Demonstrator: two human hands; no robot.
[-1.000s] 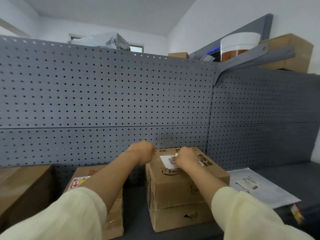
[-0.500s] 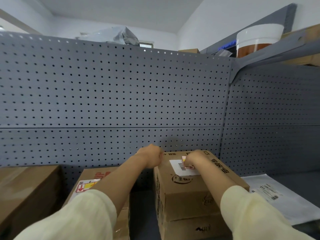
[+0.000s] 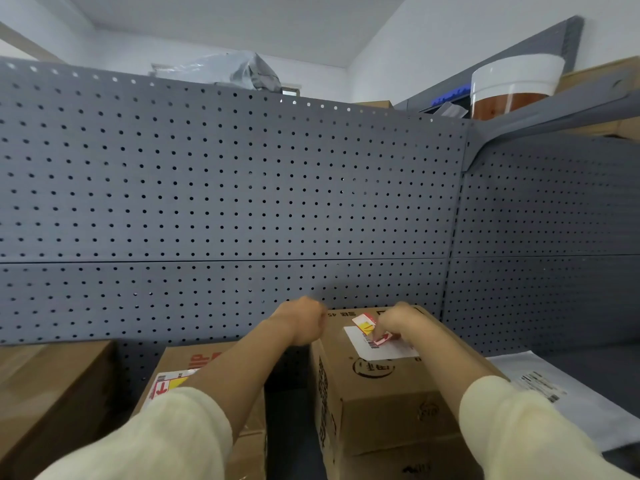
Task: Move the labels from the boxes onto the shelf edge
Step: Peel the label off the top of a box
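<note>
A: Whereabouts of the red-and-yellow label (image 3: 371, 328)?

B: Sat on top of the middle box (image 3: 381, 396), over a white shipping label (image 3: 388, 349). Curled up off the paper at the far end, pinched at the near end.

A: Pinched by which hand?

B: By the right hand (image 3: 398, 322). Closed the fingertips on the near end of the sticker, low against the box top. Stretched the forearm across the lid, with the cream sleeve pushed back.

A: And the left hand (image 3: 304, 320)?

B: Clenched into a fist, with nothing visible inside it. Rested at the far left corner of that same box.

A: Anything else labelled?

B: Noted a second box (image 3: 194, 368) just to the left, across a narrow gap. Carried a red arrow label (image 3: 166, 384) flat on its top, partly hidden by the left sleeve. Spotted a third box (image 3: 52, 393) at the far left, plain on the faces in view.

A: And to the right?

B: Found a white mailer bag (image 3: 540, 386) flat on the grey shelf (image 3: 588, 365), just beside the middle box. Bore small print, too blurred to read.

A: Behind all that?

B: Backed by a grey pegboard (image 3: 242, 202) along the whole rear. Higher up at the right, saw a jar (image 3: 512, 88) with a white lid on an upper shelf, and a crumpled grey plastic bag (image 3: 235, 72) above the pegboard's top edge.
</note>
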